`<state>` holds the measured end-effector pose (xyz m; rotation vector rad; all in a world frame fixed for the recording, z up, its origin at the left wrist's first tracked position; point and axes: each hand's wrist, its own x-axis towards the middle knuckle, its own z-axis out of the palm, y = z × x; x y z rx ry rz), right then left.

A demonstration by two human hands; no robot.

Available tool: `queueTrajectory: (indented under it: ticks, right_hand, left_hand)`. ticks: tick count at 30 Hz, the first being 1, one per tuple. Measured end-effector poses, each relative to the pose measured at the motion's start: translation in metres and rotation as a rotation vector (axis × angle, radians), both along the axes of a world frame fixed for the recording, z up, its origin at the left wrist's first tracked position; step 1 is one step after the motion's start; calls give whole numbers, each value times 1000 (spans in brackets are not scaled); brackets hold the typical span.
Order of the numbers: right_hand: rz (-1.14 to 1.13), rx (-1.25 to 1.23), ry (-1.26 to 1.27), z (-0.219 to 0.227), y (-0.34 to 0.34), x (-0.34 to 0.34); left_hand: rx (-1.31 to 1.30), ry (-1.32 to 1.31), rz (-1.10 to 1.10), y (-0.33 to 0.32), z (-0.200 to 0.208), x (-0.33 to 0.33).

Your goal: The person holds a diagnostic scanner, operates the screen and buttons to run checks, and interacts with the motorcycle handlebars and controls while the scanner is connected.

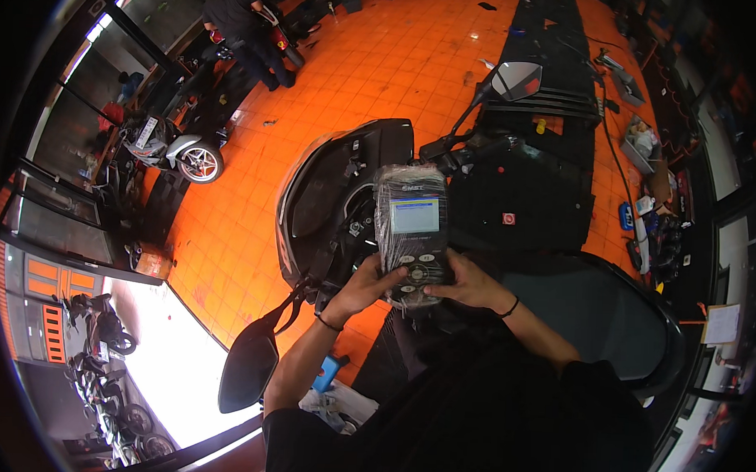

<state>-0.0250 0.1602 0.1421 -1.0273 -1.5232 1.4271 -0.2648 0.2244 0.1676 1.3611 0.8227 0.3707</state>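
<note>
A black handheld diagnostic scanner (413,237), wrapped in clear plastic film, is held upright between both hands. Its lit screen (415,217) shows a pale panel with a blue strip. My left hand (366,287) grips the lower left side, its thumb over the round button pad. From the right, my right hand (470,282) holds the lower edge, thumb near the lower buttons. Behind the scanner stands a dark scooter (338,185), its handlebar partly hidden. The scooter's seat (584,306) extends to the right of my right forearm.
Scooter mirrors stick out at the left (250,366) and top right (517,79). A person in dark clothes (239,36) bends by another motorcycle on the orange tiled floor (375,78). A grey tool tray (639,144) lies at right; parked motorcycles (106,401) stand outside.
</note>
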Motion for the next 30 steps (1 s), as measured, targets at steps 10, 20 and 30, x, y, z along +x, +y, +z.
queueTrajectory:
  ticks: [10, 20, 30]
  right_hand:
    - [3, 39, 11, -10, -2, -2]
    - [10, 38, -46, 1, -4, 0]
    - [20, 12, 1, -4, -4, -1]
  left_hand:
    - [25, -36, 14, -4, 6, 5]
    - [-13, -79, 26, -5, 12, 8]
    - [-20, -44, -5, -5, 13, 7]
